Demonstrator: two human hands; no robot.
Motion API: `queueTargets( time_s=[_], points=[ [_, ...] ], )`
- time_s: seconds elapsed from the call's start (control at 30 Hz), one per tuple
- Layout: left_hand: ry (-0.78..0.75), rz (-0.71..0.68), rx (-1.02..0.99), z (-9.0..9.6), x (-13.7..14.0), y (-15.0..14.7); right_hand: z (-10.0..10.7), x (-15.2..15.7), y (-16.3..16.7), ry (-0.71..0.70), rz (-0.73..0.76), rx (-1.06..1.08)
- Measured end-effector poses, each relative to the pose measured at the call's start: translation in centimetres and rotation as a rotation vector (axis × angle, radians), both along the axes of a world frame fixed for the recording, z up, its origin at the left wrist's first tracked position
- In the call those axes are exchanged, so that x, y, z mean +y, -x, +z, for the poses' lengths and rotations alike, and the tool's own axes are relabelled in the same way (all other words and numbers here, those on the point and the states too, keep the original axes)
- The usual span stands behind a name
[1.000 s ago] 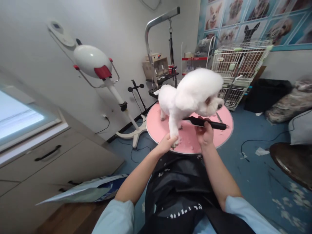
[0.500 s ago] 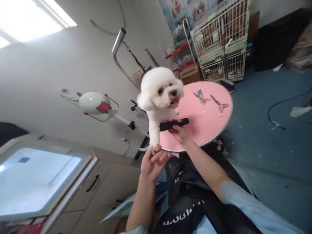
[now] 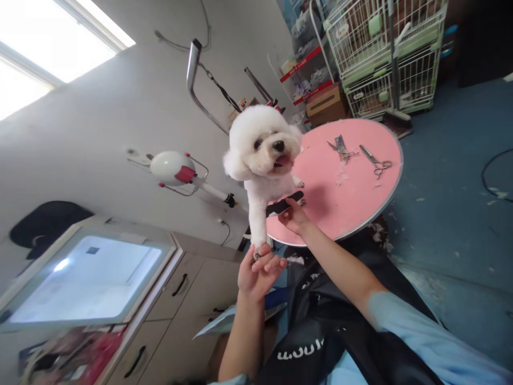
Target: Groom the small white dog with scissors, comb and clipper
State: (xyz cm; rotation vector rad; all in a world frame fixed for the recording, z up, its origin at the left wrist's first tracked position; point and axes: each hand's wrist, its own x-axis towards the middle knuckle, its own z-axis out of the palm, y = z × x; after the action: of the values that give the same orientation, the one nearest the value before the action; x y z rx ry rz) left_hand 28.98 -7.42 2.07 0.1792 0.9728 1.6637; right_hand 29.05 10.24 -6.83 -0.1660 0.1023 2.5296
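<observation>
A fluffy white dog [image 3: 262,144] faces me on a round pink table [image 3: 340,214], its mouth open. One of its front legs stretches out toward me. My left hand [image 3: 262,270] is closed around the paw at the end of that leg, near the table's front edge. In my right hand [image 3: 294,216] is a black hair clipper [image 3: 286,204], held beside the raised leg and below the chest. The dog's leg hides the clipper's head, so I cannot tell whether it touches the fur.
Scissors [image 3: 374,160] and a second pair [image 3: 342,149] lie on the table's right side. A metal grooming arm [image 3: 194,69] rises behind the dog. White wire cages [image 3: 393,64] stand at the back right. A cabinet [image 3: 188,283] is at left.
My view has swung, so the surroundings sit differently in the frame. The dog's head has turned slightly, and the clipper has tilted and slid further behind the leg. Both hands keep their holds.
</observation>
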Motion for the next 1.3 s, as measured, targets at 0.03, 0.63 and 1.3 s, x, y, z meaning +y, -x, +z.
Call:
queueTargets(
  time_s=[0.03,0.63,1.3],
  points=[
    [0.005,-0.014,0.008,-0.3,-0.1,0.1,0.1,0.1,-0.4,0.005,0.009,-0.009],
    [0.071,-0.286,0.710,-4.4,2.5,2.9,-1.7,1.4,-8.2,-0.520,-0.147,-0.363],
    [-0.114,-0.176,0.714,-15.3,12.1,-4.3,17.3,4.5,-4.7,-2.266,-0.356,-1.164]
  ],
)
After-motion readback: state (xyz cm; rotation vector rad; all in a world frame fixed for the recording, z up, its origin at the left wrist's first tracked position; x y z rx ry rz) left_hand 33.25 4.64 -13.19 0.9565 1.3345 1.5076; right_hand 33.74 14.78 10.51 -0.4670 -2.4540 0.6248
